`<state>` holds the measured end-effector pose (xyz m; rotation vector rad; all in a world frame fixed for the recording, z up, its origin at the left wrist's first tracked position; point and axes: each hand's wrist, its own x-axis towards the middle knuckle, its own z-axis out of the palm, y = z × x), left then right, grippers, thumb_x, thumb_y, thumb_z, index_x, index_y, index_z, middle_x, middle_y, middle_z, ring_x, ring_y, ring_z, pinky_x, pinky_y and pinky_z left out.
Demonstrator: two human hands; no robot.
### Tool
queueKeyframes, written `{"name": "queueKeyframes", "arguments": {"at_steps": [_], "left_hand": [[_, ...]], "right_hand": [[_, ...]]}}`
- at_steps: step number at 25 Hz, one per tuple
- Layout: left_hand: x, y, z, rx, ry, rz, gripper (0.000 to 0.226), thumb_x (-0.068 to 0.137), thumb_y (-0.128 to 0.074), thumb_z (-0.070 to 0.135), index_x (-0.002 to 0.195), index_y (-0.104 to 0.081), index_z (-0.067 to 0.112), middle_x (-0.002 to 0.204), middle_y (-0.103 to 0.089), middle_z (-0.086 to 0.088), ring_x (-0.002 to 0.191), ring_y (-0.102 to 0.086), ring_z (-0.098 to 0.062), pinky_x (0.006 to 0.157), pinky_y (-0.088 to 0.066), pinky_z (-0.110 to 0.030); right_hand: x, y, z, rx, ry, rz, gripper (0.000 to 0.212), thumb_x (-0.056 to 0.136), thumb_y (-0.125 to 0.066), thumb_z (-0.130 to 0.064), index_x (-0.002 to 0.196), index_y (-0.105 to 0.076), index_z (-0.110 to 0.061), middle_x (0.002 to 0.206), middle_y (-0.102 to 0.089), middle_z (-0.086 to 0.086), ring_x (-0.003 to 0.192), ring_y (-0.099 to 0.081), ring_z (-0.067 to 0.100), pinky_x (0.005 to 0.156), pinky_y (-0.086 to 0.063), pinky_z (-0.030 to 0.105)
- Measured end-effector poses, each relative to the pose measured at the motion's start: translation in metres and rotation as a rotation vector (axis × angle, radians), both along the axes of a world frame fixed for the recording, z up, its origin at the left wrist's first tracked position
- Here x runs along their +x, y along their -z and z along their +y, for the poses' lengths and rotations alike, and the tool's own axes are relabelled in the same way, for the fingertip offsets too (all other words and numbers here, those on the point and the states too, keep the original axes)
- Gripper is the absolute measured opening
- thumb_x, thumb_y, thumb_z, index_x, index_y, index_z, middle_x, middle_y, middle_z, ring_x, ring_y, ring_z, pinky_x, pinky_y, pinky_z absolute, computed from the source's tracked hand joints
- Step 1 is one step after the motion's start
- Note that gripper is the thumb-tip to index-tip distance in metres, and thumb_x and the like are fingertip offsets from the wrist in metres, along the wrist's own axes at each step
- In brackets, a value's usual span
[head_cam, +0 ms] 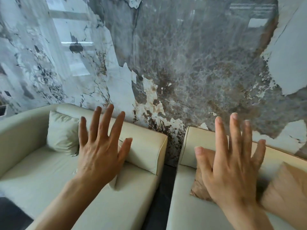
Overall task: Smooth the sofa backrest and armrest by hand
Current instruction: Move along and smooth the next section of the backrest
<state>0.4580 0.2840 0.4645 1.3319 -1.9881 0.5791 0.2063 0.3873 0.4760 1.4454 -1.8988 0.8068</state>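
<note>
Two cream sofa sections stand side by side against a marble wall. My left hand (101, 146) is raised with fingers spread in front of the left section's backrest (146, 146), above its seat (49, 176). Whether the palm touches the cushion I cannot tell. My right hand (232, 165) is also spread and held up in front of the right section's backrest (196, 143). Neither hand holds anything. The left section's armrest (20, 130) curves along the far left.
A pale pillow (63, 131) leans in the left sofa's corner. Two tan cushions (287, 193) lie on the right section, partly behind my right hand. A dark gap (166, 188) of floor separates the sections. The marble wall (182, 63) rises directly behind.
</note>
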Motion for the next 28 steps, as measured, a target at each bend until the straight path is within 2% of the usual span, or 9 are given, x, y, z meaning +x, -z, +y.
{"name": "queueKeyframes", "arguments": {"at_steps": [4,7,14,20,28], "left_hand": [[0.046,0.0,-0.003,0.011,-0.023,0.027,0.065,0.092,-0.038,0.048,0.148,-0.041,0.015,0.16,-0.029,-0.014,0.148,-0.021,-0.037,0.121,-0.004,-0.055],[0.079,0.004,-0.018,0.015,-0.003,0.032,0.064,0.091,-0.039,0.047,0.146,-0.043,0.013,0.159,-0.031,-0.015,0.147,-0.023,-0.038,0.119,-0.008,-0.059],[0.182,0.02,-0.096,0.088,0.086,0.015,0.064,0.092,-0.041,0.045,0.147,-0.042,0.012,0.159,-0.03,-0.017,0.148,-0.021,-0.039,0.119,-0.009,-0.06],[0.188,0.042,-0.153,0.159,0.159,-0.002,0.064,0.093,-0.04,0.046,0.148,-0.039,0.013,0.159,-0.029,-0.016,0.149,-0.018,-0.039,0.118,-0.014,-0.062],[0.175,0.056,-0.213,0.235,0.104,-0.103,0.065,0.094,-0.038,0.046,0.15,-0.036,0.013,0.161,-0.028,-0.014,0.149,-0.019,-0.039,0.119,-0.015,-0.061]], "right_hand": [[0.047,0.0,-0.01,0.021,-0.014,-0.002,0.073,0.093,-0.032,-0.056,0.152,-0.029,-0.014,0.161,-0.022,0.015,0.147,-0.019,0.037,0.111,-0.015,0.066],[0.087,0.008,-0.031,0.052,0.0,-0.002,0.072,0.092,-0.034,-0.055,0.151,-0.029,-0.014,0.16,-0.023,0.014,0.147,-0.021,0.037,0.11,-0.017,0.068],[0.199,0.039,-0.093,0.128,0.103,-0.059,0.071,0.093,-0.033,-0.056,0.153,-0.027,-0.017,0.162,-0.021,0.012,0.148,-0.018,0.034,0.109,-0.017,0.068],[0.227,0.056,-0.14,0.199,0.154,-0.078,0.072,0.093,-0.037,-0.054,0.153,-0.027,-0.016,0.162,-0.02,0.012,0.149,-0.017,0.032,0.112,-0.014,0.064],[0.213,0.092,-0.223,0.248,0.074,-0.161,0.071,0.095,-0.031,-0.055,0.154,-0.022,-0.017,0.163,-0.016,0.012,0.149,-0.014,0.032,0.113,-0.014,0.063]]}}
